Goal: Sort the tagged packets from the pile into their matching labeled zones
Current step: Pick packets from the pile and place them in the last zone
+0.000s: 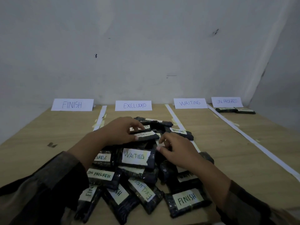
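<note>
A pile of black packets with handwritten tags lies in the middle of the wooden table. My left hand grips a packet tagged ON PROGRESS at the top of the pile, thumb under it and fingers over it. My right hand hovers over the pile just to the right, fingers loosely curled and touching a packet's pale tag; whether it holds anything is unclear. Four paper signs stand at the back: FINISH, EXCLUDED, WAITING, ON PROGRESS.
Two packets lie in the ON PROGRESS zone at the far right. White paper strips divide the table into zones. A grey wall rises behind the signs and along the right side.
</note>
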`<state>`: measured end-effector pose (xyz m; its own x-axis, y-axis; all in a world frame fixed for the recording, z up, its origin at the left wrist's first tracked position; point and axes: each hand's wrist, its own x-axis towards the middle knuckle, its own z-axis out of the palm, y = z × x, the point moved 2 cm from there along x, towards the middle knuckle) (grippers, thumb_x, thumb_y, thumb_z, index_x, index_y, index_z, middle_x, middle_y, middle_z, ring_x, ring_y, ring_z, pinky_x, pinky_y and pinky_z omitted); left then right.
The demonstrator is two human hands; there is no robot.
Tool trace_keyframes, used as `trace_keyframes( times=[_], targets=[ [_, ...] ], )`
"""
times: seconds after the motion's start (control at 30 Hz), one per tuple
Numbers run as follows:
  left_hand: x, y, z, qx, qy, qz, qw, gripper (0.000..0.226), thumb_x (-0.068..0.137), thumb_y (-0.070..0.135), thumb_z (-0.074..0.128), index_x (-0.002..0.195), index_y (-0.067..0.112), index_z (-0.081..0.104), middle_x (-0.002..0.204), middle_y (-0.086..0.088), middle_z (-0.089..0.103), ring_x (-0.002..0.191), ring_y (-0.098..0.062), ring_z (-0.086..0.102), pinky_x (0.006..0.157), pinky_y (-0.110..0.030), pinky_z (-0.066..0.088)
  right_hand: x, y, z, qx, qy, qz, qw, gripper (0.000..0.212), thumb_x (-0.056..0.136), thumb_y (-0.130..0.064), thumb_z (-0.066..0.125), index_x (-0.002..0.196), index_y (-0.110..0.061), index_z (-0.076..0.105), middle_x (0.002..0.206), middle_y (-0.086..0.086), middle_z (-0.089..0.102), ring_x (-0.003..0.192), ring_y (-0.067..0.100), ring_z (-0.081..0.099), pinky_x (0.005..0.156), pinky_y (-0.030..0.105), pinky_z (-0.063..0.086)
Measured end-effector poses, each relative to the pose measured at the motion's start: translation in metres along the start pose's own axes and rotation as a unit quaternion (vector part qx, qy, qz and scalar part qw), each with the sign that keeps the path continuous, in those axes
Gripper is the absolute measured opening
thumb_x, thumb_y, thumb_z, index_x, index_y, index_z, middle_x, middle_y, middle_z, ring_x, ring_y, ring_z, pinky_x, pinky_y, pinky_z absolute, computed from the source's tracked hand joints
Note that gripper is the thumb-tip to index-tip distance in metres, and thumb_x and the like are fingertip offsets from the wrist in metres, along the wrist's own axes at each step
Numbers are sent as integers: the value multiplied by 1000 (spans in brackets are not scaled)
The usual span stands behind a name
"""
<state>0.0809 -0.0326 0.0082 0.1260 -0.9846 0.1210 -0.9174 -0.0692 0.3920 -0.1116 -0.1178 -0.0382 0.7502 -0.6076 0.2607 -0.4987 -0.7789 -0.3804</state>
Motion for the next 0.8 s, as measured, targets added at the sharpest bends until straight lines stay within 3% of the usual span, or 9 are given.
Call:
trace_keyframes(
  times=[0.07,0.17,0.3,0.47,0.63,0.7,0.8],
  targets=[
    [1,-6,-3,50,7,-37,998,51,79,34,73,127,29,55,117,7,56,105,-12,51,92,-27,40,9,-1,0,13,15,13,1000,23,89,-45,55,106,-29,52,91,-8,53,80,12,54,69,28,37],
    [1,-15,-5,97,-44,-101,989,60,80,50,67,133,26,51,133,3,51,121,-18,47,100,-32,37,26,-2,1,27,30,29,999,36,90,-50,51,117,-26,52,96,-11,53,93,11,54,82,33,43],
    [0,-25,-2,58,-60,-133,988,47,75,61,65,112,32,66,127,8,53,112,-13,50,96,-31,38,41,-2,10,17,-13,64,998,46,91,-54,46,128,-27,48,115,-9,55,109,13,52,98,41,39],
    [1,-32,-1,11,-38,-117,992,42,69,58,73,102,32,68,111,10,53,102,-12,49,95,-35,42,48,1,17,70,-25,79,994,44,88,-46,59,127,-29,51,106,-9,58,99,12,55,96,41,42],
    [5,-37,2,-18,-60,-112,992,60,60,57,79,111,30,63,108,11,52,99,-14,53,93,-35,46,52,9,15,245,-8,99,965,51,79,-24,75,126,-24,55,83,-7,51,75,11,52,75,33,47],
    [9,-36,1,-37,-35,-98,994,54,60,48,84,105,31,59,110,9,58,98,-14,55,88,-32,46,52,9,13,244,-5,76,967,57,78,-21,76,128,-28,50,82,-6,50,72,10,50,72,32,47],
    [11,-32,-3,-56,-11,-76,996,49,61,36,86,97,30,55,109,4,61,100,-17,58,85,-32,47,51,7,12,144,1,25,989,62,78,-25,75,132,-33,45,93,-9,48,79,6,50,78,31,47]
  ],
)
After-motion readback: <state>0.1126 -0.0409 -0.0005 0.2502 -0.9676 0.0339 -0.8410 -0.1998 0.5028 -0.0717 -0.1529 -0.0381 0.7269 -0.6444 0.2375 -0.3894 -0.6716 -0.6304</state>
